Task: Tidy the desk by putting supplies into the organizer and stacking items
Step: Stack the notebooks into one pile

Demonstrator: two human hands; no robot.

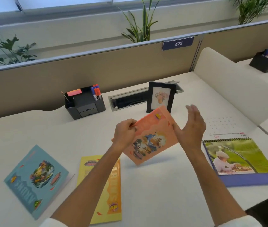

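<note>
My left hand (125, 132) grips the upper left edge of an orange booklet (153, 136), which is lifted off the white desk (162, 185) and tilted. Just right of the booklet, my right hand (191, 126) is open with fingers spread, its thumb close to the booklet's right edge. A yellow booklet (113, 190) lies flat under my left forearm, and a blue booklet (35, 179) lies at the front left. The black desk organizer (85, 104) stands at the back left, holding markers, sticky notes and a pencil.
A black picture frame (161, 97) stands behind the orange booklet, in front of a cable slot (130, 99). A spiral desk calendar (239, 159) lies at the right. A beige partition (80, 71) closes the back; another desk with an organizer (267, 61) is at far right.
</note>
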